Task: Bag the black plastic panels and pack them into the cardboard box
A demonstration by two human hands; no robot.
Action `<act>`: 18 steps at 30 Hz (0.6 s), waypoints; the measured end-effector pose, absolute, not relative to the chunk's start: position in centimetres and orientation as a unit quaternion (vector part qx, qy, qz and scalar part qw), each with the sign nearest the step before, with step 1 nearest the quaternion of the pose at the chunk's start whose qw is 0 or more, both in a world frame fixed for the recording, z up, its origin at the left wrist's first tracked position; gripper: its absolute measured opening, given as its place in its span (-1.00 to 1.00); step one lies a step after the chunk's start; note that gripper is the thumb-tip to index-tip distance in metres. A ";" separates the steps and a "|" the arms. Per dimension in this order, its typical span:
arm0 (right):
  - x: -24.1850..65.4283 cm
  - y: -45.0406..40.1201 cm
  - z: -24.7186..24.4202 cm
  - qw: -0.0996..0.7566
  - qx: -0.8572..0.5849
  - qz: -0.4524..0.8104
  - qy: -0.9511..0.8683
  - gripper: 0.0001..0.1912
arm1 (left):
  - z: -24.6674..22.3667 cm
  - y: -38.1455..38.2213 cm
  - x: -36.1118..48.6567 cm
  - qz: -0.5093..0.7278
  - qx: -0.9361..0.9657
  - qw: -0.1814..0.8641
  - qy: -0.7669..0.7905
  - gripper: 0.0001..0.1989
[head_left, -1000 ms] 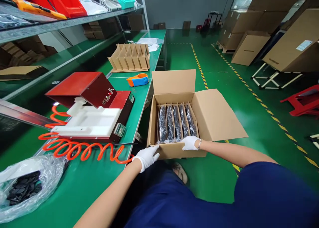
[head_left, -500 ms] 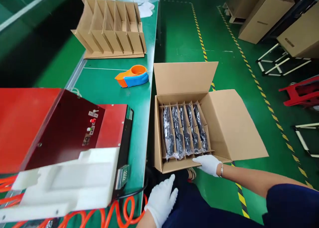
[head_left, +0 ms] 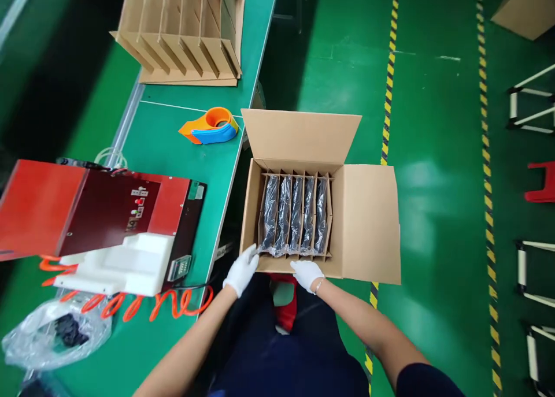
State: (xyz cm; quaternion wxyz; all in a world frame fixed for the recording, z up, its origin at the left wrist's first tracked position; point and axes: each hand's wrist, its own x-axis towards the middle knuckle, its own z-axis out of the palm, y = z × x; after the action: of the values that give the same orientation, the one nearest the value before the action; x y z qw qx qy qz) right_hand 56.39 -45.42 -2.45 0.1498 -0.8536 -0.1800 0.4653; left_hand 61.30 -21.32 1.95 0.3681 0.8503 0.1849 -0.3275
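An open cardboard box [head_left: 250,212] is in front of me, its far flap [head_left: 301,137] raised and its right flap [head_left: 370,223] folded outward. Inside, several long black parts in clear plastic bags [head_left: 297,212] stand in a row between cardboard dividers [head_left: 328,221]. My left hand [head_left: 241,271], in a white glove, grips the box at its near left corner. The white-gloved right hand [head_left: 307,273] has its fingers over the middle of the near wall, the thumb side partly hidden.
On the green bench [head_left: 173,339] at left are a red machine [head_left: 117,206] with a white fixture [head_left: 139,255], orange coiled hose [head_left: 162,304], an orange-and-blue tape dispenser [head_left: 210,126], a cardboard divider set [head_left: 182,56] and a plastic bag [head_left: 56,333]. Striped tape [head_left: 390,73] marks the floor.
My left hand has gone from beside the box up to its near left corner. The right hand stays on the near wall. The view has shifted, and the box sits straighter before me.
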 end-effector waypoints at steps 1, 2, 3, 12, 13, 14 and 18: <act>56.3 -45.5 -2.5 0.151 -0.854 0.464 -0.182 -0.61 | 1.5 -22.6 63.2 -0.312 0.856 0.367 0.188 -0.51; 56.3 -45.5 -2.6 0.155 -0.855 0.461 -0.181 -0.62 | 0.7 -23.7 65.4 -0.298 0.863 0.362 0.189 -0.50; 56.2 -45.6 -2.6 0.160 -0.855 0.460 -0.180 -0.63 | -0.2 -24.9 67.6 -0.286 0.870 0.355 0.190 -0.48; 56.2 -45.5 -3.5 0.237 -0.838 0.467 -0.155 -0.63 | -10.8 -30.5 81.7 -0.288 0.898 0.236 0.236 -0.55; 56.2 -45.4 -3.6 0.244 -0.835 0.469 -0.152 -0.61 | -11.7 -30.5 82.0 -0.296 0.895 0.227 0.247 -0.57; 56.1 -45.3 -3.7 0.250 -0.833 0.471 -0.148 -0.60 | -12.6 -30.4 82.2 -0.304 0.891 0.220 0.256 -0.58; 56.0 -45.3 -3.5 0.276 -0.821 0.482 -0.128 -0.60 | -14.3 -29.5 82.0 -0.325 0.879 0.217 0.273 -0.65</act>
State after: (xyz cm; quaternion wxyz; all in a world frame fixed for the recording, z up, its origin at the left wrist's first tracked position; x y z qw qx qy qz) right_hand 55.98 -45.29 -3.54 0.2765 -0.8213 -0.1283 0.4823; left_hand 82.05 -29.48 -14.30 0.2171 0.8787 0.2734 -0.3254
